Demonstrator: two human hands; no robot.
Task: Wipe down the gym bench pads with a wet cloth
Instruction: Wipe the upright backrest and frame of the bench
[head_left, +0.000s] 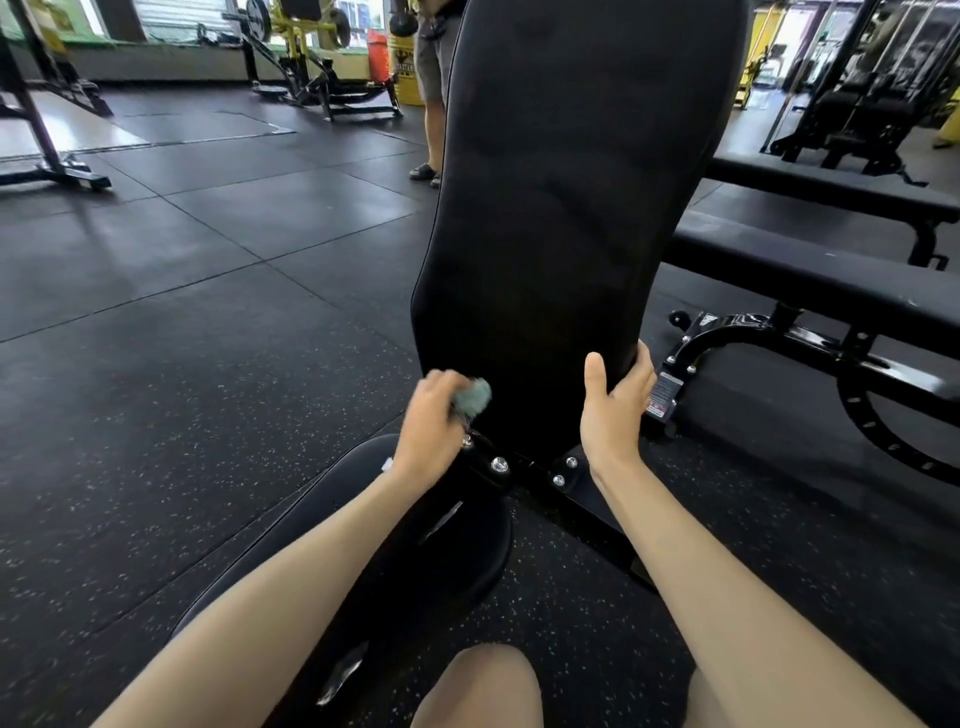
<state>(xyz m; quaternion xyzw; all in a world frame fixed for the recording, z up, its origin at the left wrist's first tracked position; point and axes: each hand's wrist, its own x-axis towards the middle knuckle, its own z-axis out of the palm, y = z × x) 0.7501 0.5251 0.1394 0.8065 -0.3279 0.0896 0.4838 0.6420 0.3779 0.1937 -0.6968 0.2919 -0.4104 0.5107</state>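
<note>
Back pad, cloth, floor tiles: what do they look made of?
The back pad looks like black vinyl or faux leather over foam: soft sheen, piped edge, shallow dimples. The cloth is teal and fuzzy, maybe microfibre or terry; too blurred to be sure. The floor tiles look like matte black rubber: pale flecks, straight seams.

Black rubber tile floor (208, 249), pale-speckled near the camera, seams crossing it. Standing on it: adjustable bench (571, 234) in the middle, flat benches (810, 280) just right of it, rack foot (57, 174) far left. At the back, yellow-framed machine (311, 78) and a person's sandalled feet (426, 171)
</note>
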